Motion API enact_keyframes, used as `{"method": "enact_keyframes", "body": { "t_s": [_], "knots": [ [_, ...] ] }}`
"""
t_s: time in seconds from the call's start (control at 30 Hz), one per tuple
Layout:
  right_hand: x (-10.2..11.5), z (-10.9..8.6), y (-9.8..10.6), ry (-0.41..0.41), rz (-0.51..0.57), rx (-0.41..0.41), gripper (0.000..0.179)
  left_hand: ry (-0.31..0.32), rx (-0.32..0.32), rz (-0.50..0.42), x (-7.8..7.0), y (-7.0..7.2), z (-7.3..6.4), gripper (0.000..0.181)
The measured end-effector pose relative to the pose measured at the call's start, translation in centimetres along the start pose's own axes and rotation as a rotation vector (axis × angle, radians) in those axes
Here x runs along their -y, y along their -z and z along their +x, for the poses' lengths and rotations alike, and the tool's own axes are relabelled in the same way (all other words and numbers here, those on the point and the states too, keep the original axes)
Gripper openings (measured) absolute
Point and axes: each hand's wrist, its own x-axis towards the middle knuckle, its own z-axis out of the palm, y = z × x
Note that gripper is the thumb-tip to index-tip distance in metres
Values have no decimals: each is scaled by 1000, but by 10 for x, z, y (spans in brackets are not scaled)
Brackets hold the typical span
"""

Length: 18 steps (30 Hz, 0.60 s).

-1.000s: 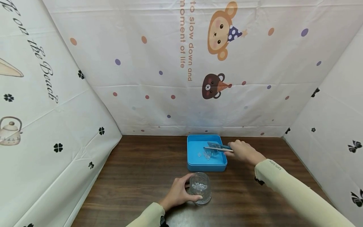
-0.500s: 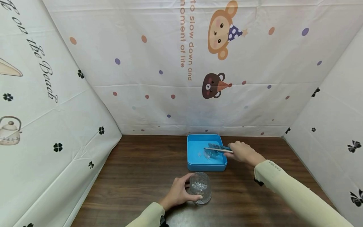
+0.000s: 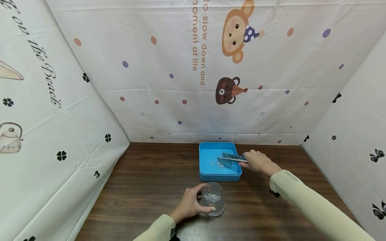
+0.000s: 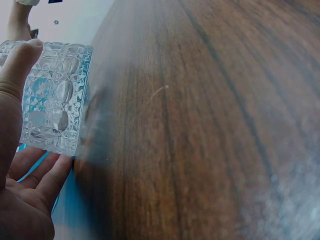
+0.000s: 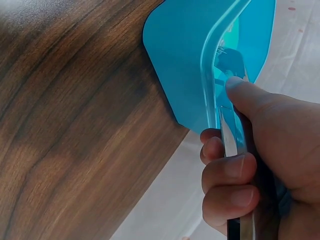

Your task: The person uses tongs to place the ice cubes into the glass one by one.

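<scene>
Tongs (image 3: 233, 159): Step in hand, by judgement: you are picking at the pieces (image 3: 220, 165) on the floor of the blue box (image 3: 217, 178). The tips are down inside the box, at or just above the pieces; contact cannot be confirmed.
Right hand (image 3: 256, 161): Your fingers are curled round the tong handles, thumb laid forward along them. The tong arms appear slightly apart; whether a piece is between them cannot be told.
Left hand (image 3: 189, 206): Your thumb and fingers are spread to the width of the glass (image 3: 219, 208) and curve round its wall.
Glass: Patterned and clear; appears to stand upright on the table (image 3: 156, 187), on your side of the box and near it. Clear bits (image 3: 212, 198) are inside.
Next tong move: Likely calls for squeezing the arms evenly on one piece, then lifting clear of the box rim before any sideways travel. Small, smooth pieces may slip; use light pressure.
Rear sheet (image 3: 169, 113): Read "to slow down and" and "moment of life", printed sideways.
Left sheet (image 3: 39, 129): Read "on the Beach"; the start is cut off.
Right sleeve (image 3: 313, 199): Small lettering near the cuff; too small to read reliably.
Box and glass labels: No brand is visible on either.
</scene>
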Motion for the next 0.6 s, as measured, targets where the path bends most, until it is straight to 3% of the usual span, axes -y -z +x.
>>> {"method": "enact_keyframes", "body": {
  "t_s": [0.6],
  "knots": [
    [1, 1, -1, 1, 51, -4, 21, -14, -6, 5, 1, -1, -1, 76]
  ]
}}
